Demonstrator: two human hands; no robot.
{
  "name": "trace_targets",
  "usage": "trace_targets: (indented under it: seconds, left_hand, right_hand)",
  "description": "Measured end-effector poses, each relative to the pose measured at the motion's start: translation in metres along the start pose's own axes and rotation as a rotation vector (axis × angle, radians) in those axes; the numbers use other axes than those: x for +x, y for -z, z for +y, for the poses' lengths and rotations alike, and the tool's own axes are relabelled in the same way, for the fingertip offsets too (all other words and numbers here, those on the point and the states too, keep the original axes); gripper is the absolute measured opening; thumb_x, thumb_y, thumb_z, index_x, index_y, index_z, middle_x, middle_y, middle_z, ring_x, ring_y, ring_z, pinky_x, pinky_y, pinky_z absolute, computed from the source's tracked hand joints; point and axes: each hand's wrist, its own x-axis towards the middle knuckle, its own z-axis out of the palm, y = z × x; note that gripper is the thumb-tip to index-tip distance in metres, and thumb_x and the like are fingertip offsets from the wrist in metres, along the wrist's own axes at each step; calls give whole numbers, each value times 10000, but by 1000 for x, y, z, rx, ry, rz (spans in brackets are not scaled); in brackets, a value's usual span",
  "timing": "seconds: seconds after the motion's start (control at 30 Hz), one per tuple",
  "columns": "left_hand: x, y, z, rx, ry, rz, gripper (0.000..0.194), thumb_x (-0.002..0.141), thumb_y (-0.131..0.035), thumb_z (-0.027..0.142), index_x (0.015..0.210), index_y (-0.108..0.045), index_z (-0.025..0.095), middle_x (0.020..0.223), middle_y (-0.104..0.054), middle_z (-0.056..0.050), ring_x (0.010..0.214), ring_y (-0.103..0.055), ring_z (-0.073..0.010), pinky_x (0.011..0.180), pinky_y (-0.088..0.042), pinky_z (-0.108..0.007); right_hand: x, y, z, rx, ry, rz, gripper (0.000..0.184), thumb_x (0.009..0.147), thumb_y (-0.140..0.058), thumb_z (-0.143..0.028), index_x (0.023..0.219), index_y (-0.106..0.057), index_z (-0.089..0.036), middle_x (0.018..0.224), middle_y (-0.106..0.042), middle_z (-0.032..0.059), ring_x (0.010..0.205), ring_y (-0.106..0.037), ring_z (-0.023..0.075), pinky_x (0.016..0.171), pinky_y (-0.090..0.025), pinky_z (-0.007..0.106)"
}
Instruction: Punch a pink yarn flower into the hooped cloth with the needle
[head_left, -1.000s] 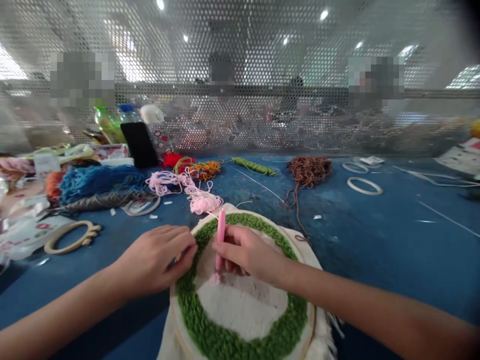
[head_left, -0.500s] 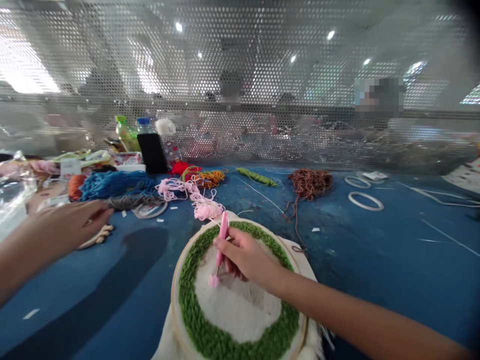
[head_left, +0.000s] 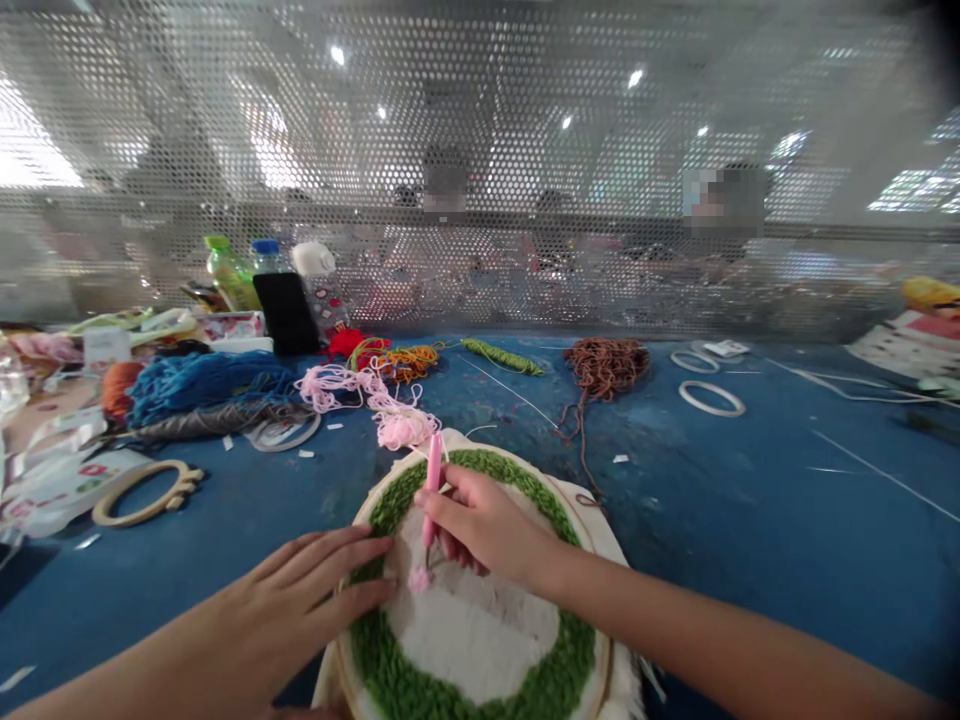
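Here, the right hand [head_left: 480,520] holds the pink pen [head_left: 433,490] near-upright, tip down.

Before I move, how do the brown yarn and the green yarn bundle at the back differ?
The brown yarn is a broad, loose heap; the green yarn bundle is long and slim. The brown yarn trails a strand toward the hoop; the green yarn bundle does not. Both rest on the blue table.

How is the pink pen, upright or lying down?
Nearly upright: the right hand holds the pink pen with its tip down toward the cloth.
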Motion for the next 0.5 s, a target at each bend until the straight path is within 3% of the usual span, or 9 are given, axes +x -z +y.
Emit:
trace_targets:
  seconds: [0.1, 0.23, 0.33, 0.5]
  left_hand:
    - [20, -2, 5, 39, -129, 6, 735, 742, -500, 762, 1283, -555, 267, 1244, -675, -55, 1102, -638, -273, 863, -500, -401]
    - [34, -11, 11, -36, -66, 109, 703, 731, -446, 800, 1035, -655, 202, 1018, -730, -66, 951, -666, -259, 897, -444, -408]
    - [45, -17, 23, -9, -11, 100, 663, 750, -449, 783, 926, -660, 180, 957, -713, -78, 852, -650, -271, 781, -459, -421]
    - [76, -26, 31, 56, 0, 99, 646, 793, -459, 732, 1014, -648, 155, 899, -698, -92, 782, -641, -294, 650, -475, -413]
  right_hand:
    - [2, 3, 0, -55, -5, -58, 214, 938, -454, -361, 829, -499, -182, 531, -473, -69, 377, -393, 50, 331, -319, 144]
    - [10, 10, -1, -135, -4, -97, 192, 931, -451, -344, 835, -491, -184, 589, -525, -52, 373, -423, 52, 334, -340, 157]
    - [20, 16, -4, -228, 34, -67, 170, 918, -482, -334, 851, -509, -180, 632, -556, -35, 417, -458, 63, 379, -354, 175]
    - [34, 28, -4, -390, 139, 51, 157, 878, -548, -307, 821, -556, -162, 631, -517, -28, 532, -445, 93, 475, -322, 210]
